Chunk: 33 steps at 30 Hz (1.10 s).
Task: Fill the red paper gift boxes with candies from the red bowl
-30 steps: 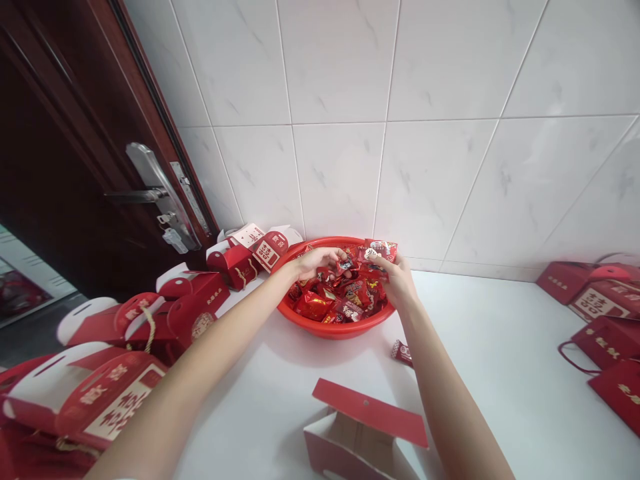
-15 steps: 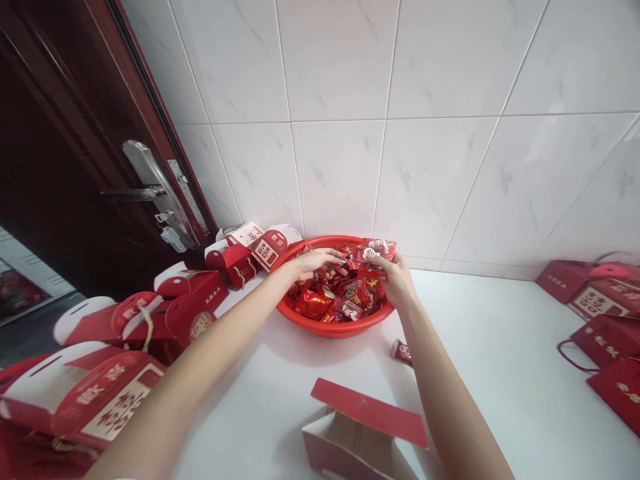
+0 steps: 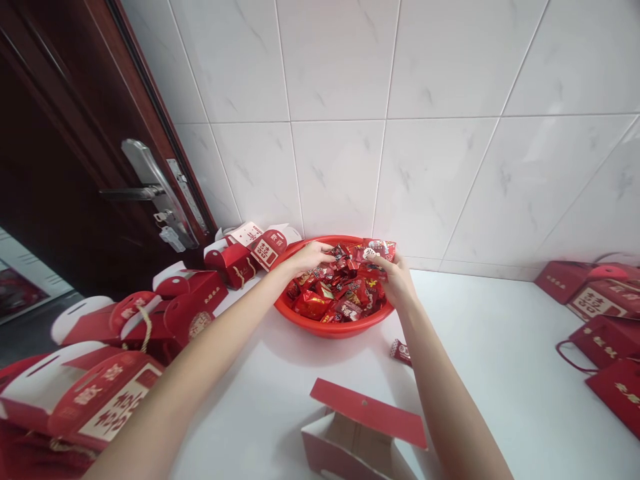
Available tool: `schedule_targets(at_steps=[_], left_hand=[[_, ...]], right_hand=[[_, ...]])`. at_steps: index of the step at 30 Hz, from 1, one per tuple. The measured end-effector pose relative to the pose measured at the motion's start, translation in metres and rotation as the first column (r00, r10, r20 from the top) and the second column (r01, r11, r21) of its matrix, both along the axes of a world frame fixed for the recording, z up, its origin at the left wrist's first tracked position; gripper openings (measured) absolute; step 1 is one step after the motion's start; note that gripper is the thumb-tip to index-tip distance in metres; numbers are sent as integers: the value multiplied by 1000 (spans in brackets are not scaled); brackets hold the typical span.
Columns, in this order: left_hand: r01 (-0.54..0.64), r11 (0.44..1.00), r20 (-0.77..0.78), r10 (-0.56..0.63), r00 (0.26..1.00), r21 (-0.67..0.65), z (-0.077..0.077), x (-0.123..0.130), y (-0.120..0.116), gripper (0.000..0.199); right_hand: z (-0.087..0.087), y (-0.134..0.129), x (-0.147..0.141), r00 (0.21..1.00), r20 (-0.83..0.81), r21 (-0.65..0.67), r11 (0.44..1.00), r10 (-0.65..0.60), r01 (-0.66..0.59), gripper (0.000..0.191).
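Note:
A red plastic basket [image 3: 336, 330] full of wrapped candies [image 3: 314, 305] stands against the tiled wall. At its back left, my left hand [image 3: 313, 257] is closed, thumb and fingers around the end of a small dark-red wrapped candy [image 3: 341, 253]. Over the right rim, my right hand [image 3: 397, 277] pinches a red and white candy packet [image 3: 383, 249] between thumb and fingers. A single wrapped candy [image 3: 401, 352] lies on the white table beside my right forearm. Closer to me stands an open red gift box [image 3: 367, 413], its lid flap raised and its inside partly visible.
Several red gift boxes with rope handles [image 3: 120, 400] crowd the left side, and more [image 3: 250, 257] sit near the wall. Other red boxes [image 3: 605, 340] are at the right edge of the table [image 3: 500, 360]. A dark wooden door [image 3: 75, 133] with a metal handle is at the left.
My left hand has drawn back to the left over the candies, and its fingers have come closer together. My right hand keeps hold of the packet in nearly the same place.

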<state>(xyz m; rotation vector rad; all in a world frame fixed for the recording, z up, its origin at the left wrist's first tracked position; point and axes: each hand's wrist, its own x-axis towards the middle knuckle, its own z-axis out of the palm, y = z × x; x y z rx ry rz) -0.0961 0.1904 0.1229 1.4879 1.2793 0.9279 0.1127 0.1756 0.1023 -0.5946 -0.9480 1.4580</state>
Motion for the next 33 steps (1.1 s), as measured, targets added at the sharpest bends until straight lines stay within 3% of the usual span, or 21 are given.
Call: schedule_targets(at_steps=[4,6,10,14,16,18,22,27,33], left_hand=[[-26,997,-153,37,987,74,-1,-4,5,17],[-27,994,-376,67,924,109,1,-5,7,17],[63,994,-769,31,638,92,8,1,9,27],[176,984,-932,-58,357,6,2,23,15,23],[174,985,-958,-46,283,4,-8,36,19,18],[175,984,-974,-22,226,19,-21,48,24,24],[195,979,-987,30,161,61,-39,60,31,30],[197,977,-991,59,117,81,-44,58,33,30],[199,973,-972,66,224,112,-35,49,34,24]], right_hand=[[1,0,0,1000,-2,-8,1000,-5,5,34],[1,-1,1,1000,2,-12,1000,-11,11,32],[1,-1,0,1000,-8,-15,1000,-27,27,30],[0,-1,0,1000,6,-19,1000,-17,17,31],[0,0,0,1000,7,-23,999,-28,28,30],[0,0,0,999,0,-31,998,-48,48,29],[1,0,0,998,4,-37,997,-65,65,30],[1,-1,0,996,-3,-38,996,-84,84,30],[0,0,-1,990,-38,-43,990,-137,135,29]])
